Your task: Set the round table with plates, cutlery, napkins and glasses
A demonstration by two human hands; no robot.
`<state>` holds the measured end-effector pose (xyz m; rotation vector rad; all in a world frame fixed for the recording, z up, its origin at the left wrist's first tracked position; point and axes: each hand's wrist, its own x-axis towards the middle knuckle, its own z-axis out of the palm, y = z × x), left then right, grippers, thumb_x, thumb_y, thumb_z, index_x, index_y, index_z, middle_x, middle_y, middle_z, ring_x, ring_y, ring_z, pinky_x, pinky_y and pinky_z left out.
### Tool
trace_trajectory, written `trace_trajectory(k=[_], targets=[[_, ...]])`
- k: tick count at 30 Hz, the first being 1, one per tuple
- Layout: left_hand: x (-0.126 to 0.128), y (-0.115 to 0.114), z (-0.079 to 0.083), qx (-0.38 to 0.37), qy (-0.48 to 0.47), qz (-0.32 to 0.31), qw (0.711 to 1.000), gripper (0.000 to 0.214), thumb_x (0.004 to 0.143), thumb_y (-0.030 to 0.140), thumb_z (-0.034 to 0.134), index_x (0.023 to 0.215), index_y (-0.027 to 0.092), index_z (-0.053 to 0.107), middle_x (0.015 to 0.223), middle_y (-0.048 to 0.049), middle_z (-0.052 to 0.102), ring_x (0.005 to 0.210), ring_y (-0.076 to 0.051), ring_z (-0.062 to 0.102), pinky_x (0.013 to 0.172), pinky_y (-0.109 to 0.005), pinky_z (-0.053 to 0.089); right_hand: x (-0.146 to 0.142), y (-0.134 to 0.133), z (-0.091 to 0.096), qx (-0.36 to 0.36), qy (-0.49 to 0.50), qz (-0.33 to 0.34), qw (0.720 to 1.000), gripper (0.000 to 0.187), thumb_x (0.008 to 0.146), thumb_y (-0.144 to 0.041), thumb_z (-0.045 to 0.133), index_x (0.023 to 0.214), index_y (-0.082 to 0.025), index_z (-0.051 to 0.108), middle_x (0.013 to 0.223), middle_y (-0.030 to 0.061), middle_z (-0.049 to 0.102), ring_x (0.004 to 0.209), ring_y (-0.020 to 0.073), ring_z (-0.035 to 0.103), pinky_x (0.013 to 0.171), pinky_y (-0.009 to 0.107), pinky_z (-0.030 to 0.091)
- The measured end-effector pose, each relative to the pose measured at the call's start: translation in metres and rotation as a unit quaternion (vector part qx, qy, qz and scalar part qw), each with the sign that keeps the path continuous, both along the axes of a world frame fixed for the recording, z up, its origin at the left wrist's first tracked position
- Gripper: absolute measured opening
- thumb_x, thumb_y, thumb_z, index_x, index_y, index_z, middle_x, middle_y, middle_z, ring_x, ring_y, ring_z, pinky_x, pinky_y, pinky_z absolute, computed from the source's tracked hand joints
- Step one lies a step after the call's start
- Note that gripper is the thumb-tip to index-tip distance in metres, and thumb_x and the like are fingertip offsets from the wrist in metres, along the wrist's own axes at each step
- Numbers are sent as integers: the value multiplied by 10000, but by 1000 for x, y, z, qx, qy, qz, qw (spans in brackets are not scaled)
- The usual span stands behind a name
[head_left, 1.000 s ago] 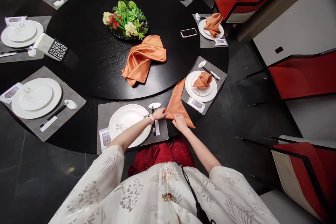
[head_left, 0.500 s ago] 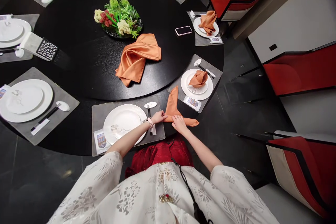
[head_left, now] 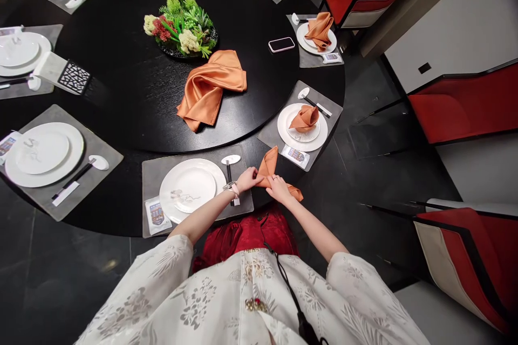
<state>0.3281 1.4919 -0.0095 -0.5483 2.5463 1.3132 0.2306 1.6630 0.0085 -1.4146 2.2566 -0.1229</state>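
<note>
Orange napkin [head_left: 268, 161] looks part-folded at the worktop's [head_left: 126, 187] near edge.
Between the nearest plate [head_left: 190, 194] and the right-hand plate [head_left: 284, 137], the left grip [head_left: 247, 179] pinches the napkin; the right grip [head_left: 279, 190] lies over its fold, how tightly I cannot tell. Folded napkins [head_left: 304, 118] top 4 plates in view; 4 others, the nearest included, have none. Loose orange cloth [head_left: 212, 89] lies on the turntable [head_left: 141, 97].
</note>
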Motion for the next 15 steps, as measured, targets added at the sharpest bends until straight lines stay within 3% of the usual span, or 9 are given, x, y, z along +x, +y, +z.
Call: trace_trajectory(k=[4, 7, 10, 12, 15], targets=[[7, 6, 7, -8, 39, -50, 998, 397, 718, 431, 667, 1007, 174, 578, 1068, -89, 582, 1013, -231, 535, 936, -362, 413, -7, -11, 1, 41, -78, -35, 995, 319, 883, -278, 445, 1152, -152, 561, 1070, 115, 602, 985, 225, 534, 865, 326, 389], [-1, 7, 5, -21, 21, -32, 999, 270, 833, 349, 526, 1010, 149, 566, 964, -90, 604, 911, -214, 561, 874, -370, 445, -3, -5, 4, -24, -27, -49, 998, 393, 863, -287, 481, 1216, -119, 525, 1180, 150, 552, 1087, 255, 480, 963, 384, 339], [-9, 9, 7, -47, 7, 0, 999, 297, 882, 327, 412, 1055, 123, 541, 950, -116, 601, 872, -226, 563, 834, -400, 454, 4, 3, 8, -73, -37, -49, 995, 498, 787, -246, 604, 1253, -107, 497, 1248, 177, 510, 1140, 270, 442, 1010, 413, 304], [-9, 12, 14, -61, 20, -4, 998, 341, 847, 317, 462, 1123, 127, 525, 1072, -143, 578, 1001, -256, 538, 917, -433, 412, 5, 2, 10, -85, -122, -105, 983, 485, 740, -159, 633, 1212, -116, 529, 1252, 168, 512, 1130, 253, 453, 1006, 398, 307], [-1, 21, 27, -56, 72, -87, 992, 586, 679, 233, 635, 1240, 146, 490, 1277, -148, 499, 1222, -296, 420, 1071, -447, 273, -1, -10, 14, -94, -280, -208, 933, 345, 745, -134, 591, 1088, -93, 600, 1082, 106, 608, 982, 193, 529, 913, 324, 365]])
